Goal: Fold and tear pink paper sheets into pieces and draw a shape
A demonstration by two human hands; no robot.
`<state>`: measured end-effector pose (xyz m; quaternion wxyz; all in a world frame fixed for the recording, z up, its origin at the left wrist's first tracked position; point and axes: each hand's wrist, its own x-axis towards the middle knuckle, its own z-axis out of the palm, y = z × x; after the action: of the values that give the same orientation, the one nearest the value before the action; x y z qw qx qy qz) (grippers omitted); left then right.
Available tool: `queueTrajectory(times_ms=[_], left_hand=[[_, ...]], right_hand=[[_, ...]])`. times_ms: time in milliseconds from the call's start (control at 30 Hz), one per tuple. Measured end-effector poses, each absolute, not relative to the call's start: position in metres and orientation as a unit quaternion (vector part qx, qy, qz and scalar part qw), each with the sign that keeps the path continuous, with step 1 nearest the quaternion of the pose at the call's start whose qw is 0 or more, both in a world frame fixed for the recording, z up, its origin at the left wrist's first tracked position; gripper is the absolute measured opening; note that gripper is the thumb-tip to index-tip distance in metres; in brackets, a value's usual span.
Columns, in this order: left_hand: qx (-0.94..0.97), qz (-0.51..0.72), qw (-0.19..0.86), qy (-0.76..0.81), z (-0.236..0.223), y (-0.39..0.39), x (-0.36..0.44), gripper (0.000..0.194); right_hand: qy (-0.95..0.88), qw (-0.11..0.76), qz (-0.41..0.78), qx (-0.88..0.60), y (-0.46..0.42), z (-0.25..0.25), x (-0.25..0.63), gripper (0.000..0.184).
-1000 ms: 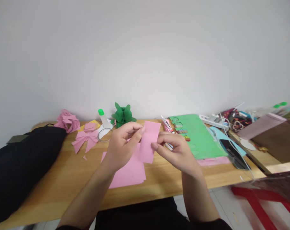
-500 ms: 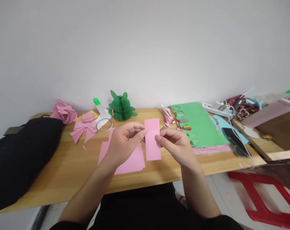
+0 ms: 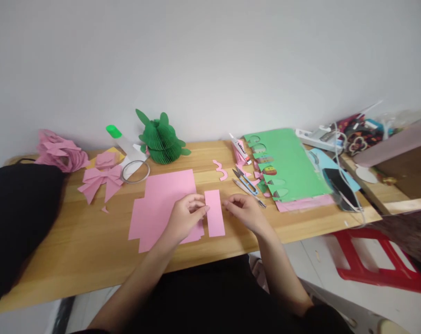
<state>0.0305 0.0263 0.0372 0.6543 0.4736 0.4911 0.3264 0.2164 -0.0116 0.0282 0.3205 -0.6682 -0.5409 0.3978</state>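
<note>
A folded or cut pink paper strip (image 3: 215,214) stands out at the middle, its long sides running toward me. My left hand (image 3: 186,215) pinches its left edge between thumb and fingers. Just off the strip's right edge is my right hand (image 3: 245,211), fingers curled in and thumb close to them, with nothing visible in it. Pink paper sheets (image 3: 162,199) lie overlapping beneath and left of my left hand. Beyond my right hand rest small blue-handled thread snips (image 3: 247,180) and a slim pointed tool (image 3: 243,186).
Behind the sheets sits a green honeycomb paper figure (image 3: 163,144), with a tape ring (image 3: 123,172), glue stick (image 3: 118,137) and pink paper bow (image 3: 101,178) to its left. Rightward lie a glue tube (image 3: 240,149), green sheet (image 3: 290,167) and phone (image 3: 341,188). A black bag (image 3: 22,218) occupies the left.
My right hand has let go of the pink strip and moved slightly away to its right. My left hand keeps hold. The view has shifted, revealing the snips and pink scraps.
</note>
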Motion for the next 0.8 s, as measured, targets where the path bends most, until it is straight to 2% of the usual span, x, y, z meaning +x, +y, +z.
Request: queueTrajectory(times_ms=[133, 333, 500, 667, 800], left_hand=[[0.445, 0.313, 0.694, 0.471, 0.037, 0.032, 0.033, 0.03], [0.365, 0.316, 0.775, 0.408, 0.043, 0.038, 0.03, 0.03], [0.533, 0.295, 0.627, 0.485, 0.034, 0.039, 0.032, 0.021], [0.597, 0.254, 0.561, 0.514, 0.018, 0.037, 0.038, 0.016], [0.656, 0.228, 0.484, 0.533, 0.015, 0.033, 0.043, 0.014]], right_hand=[[-0.538, 0.255, 0.212, -0.775, 0.016, 0.03, 0.227, 0.016], [-0.576, 0.105, 0.119, -0.802, 0.072, 0.04, 0.226, 0.029], [-0.575, 0.072, 0.126, -0.805, 0.094, 0.035, 0.222, 0.032], [-0.574, 0.068, 0.161, -0.8, 0.096, 0.032, 0.226, 0.016], [-0.558, 0.083, 0.156, -0.811, 0.093, 0.03, 0.225, 0.028]])
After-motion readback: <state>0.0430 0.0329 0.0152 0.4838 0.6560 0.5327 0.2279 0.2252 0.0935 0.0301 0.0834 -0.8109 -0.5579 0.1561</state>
